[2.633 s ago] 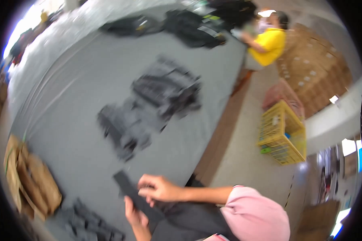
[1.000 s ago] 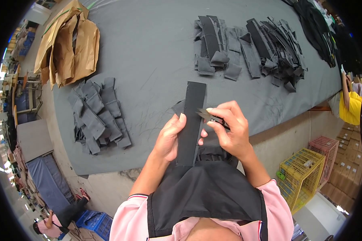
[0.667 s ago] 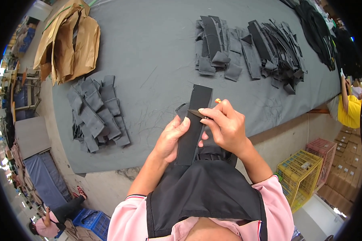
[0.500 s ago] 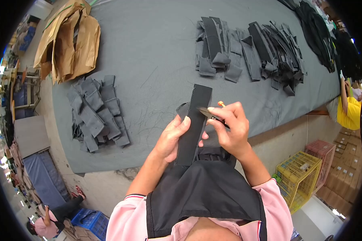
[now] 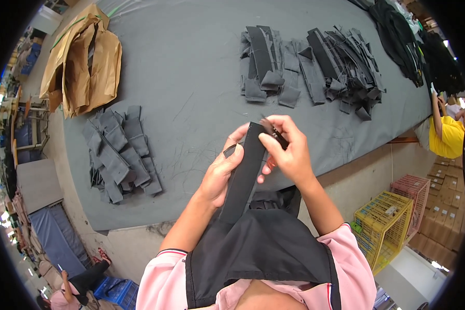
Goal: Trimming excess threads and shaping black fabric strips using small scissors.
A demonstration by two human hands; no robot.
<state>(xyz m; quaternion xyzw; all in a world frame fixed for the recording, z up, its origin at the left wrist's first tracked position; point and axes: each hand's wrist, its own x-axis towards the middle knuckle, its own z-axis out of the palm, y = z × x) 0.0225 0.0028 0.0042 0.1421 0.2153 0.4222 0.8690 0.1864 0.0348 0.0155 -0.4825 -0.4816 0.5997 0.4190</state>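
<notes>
Seen from the head view, the only one, the left hand (image 5: 219,173) grips a long dark strip (image 5: 241,175), thumb on its face and fingers curled behind, while the right hand (image 5: 289,150) pinches small dark snips (image 5: 277,134) beside the strip's upper end. I'd worry about those points: if the strip slips or the right wrist turns, they could nick the cloth or catch a left fingertip, since both hands crowd that same end. The tip is blurred, so I can't tell whether it touches the fabric. The strip itself hangs above the near edge of the table (image 5: 165,77), tilted, its lower end by the black apron (image 5: 263,248). It looks flat, matte and straight-sided, with pale specks along the top edge and a small folded bit of dark cloth by the left thumb. Similar strips lie in a near-left pile (image 5: 121,157) and a far pile (image 5: 346,67), and stray threads (image 5: 191,150) litter the cover between.
</notes>
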